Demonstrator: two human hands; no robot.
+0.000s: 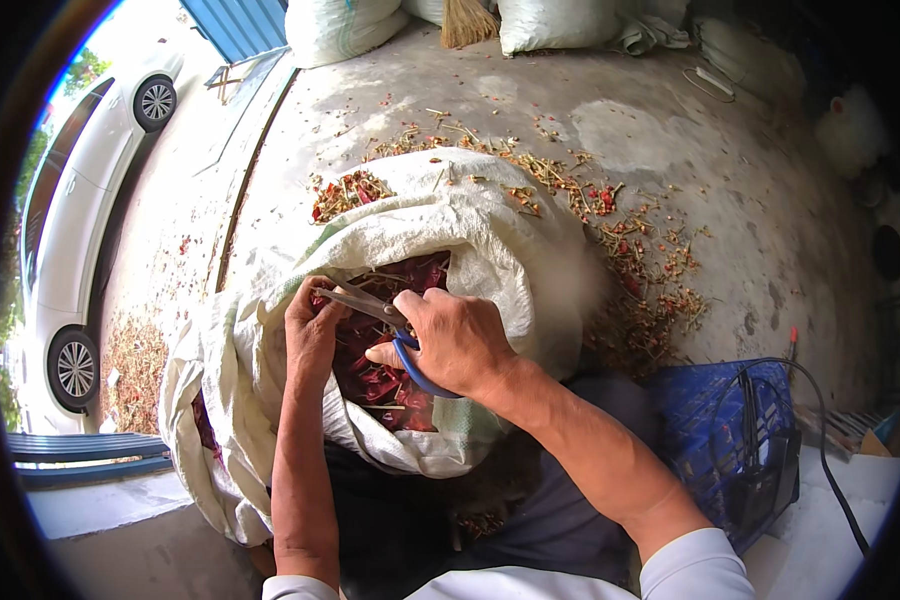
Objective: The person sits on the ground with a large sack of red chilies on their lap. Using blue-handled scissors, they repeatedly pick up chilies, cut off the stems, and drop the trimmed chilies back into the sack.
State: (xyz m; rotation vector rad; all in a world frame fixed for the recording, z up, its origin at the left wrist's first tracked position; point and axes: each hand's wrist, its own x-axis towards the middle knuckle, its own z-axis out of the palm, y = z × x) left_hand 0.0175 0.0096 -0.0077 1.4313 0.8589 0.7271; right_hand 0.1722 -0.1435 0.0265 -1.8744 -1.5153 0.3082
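Observation:
A white woven sack (470, 225) with its rim rolled down stands open before me, and dark red dried chili peppers (375, 375) fill its mouth. Over them my right hand (455, 335) grips scissors (410, 362) with blue handles. Their metal blades point left and reach the fingertips of my left hand (310, 335). Those fingers are pinched together above the sack's left side, on what looks like a dried chili pepper, mostly hidden by the fingers. Some pale stems lie among the peppers in the sack.
Cut stems and chili bits (635, 265) litter the concrete floor beyond and right of the sack. A blue plastic crate (715, 400) with a black cable stands at my right. Full white sacks (560, 25) and a broom (467, 22) are at the back; a white car (80, 215) is far left.

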